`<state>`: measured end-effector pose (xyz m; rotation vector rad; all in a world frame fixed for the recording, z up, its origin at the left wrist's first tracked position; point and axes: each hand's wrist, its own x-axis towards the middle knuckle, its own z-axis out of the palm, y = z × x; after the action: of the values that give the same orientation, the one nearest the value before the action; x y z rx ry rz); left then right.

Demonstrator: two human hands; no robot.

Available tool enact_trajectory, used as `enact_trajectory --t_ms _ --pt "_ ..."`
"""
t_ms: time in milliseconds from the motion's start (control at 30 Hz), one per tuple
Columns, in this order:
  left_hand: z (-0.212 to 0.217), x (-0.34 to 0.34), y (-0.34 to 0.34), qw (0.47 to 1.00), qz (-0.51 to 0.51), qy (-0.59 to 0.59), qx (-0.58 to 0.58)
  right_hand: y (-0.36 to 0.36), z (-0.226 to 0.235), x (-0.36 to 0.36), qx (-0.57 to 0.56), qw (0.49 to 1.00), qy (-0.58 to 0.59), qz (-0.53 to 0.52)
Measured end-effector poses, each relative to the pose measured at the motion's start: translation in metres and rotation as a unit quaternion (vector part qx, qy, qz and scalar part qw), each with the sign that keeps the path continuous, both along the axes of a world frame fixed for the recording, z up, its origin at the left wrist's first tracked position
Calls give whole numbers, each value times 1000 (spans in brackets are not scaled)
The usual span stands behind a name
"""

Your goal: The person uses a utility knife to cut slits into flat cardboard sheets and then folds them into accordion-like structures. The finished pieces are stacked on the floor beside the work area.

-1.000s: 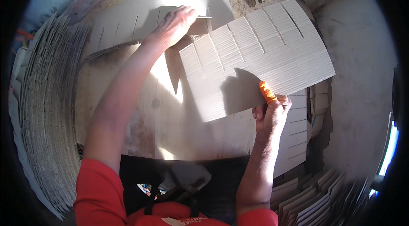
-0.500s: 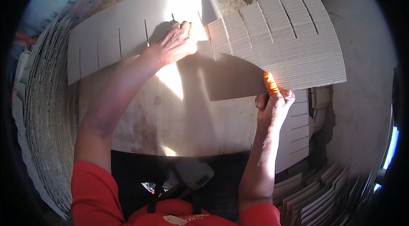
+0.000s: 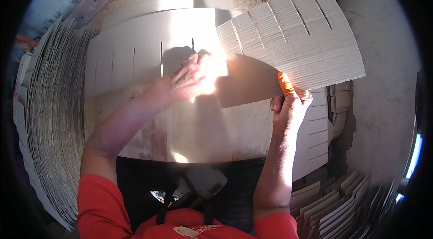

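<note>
My left hand point(image 3: 191, 74) is closed at the right end of a pale, smooth-faced cardboard sheet point(image 3: 146, 58) with a row of dark slots. Glare and shadow hide its fingertips. My right hand point(image 3: 292, 106) pinches the lower edge of a ribbed, slotted cardboard sheet point(image 3: 311, 52), which is raised and tilted at the right. An orange cover point(image 3: 285, 84) wraps one digit pressed on that sheet. The ribbed sheet's left end lies close to my left hand. Whether the two sheets touch is unclear.
Both sheets are above a worn wooden board point(image 3: 216, 135). Behind lies another pale cardboard sheet point(image 3: 135, 9). A tall stack of cardboard point(image 3: 56, 121) stands at the left. More slotted pieces point(image 3: 333, 207) fill the lower right, and a rough wall point(image 3: 383, 103) rises beyond.
My left hand has drawn the smooth slotted sheet toward me, exposing another sheet behind it. The ribbed sheet has shifted slightly, while my right hand stays nearly in place.
</note>
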<state>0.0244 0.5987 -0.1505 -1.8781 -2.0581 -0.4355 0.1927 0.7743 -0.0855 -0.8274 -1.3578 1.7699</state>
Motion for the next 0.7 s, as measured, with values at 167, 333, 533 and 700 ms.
enact_trajectory --t_ms 167,333,533,700 --pt "32 58 -12 964 -39 262 -39 -2 -5 3 5 1000 -13 -9" --pt "34 83 -19 993 -29 108 -23 -12 -2 0 -7 999 -52 12" --pt "33 -9 31 967 180 -180 -3 3 -14 8 -19 998 -64 17" --pt "-37 -87 71 956 288 -9 -55 10 -16 12 -11 995 -76 56"
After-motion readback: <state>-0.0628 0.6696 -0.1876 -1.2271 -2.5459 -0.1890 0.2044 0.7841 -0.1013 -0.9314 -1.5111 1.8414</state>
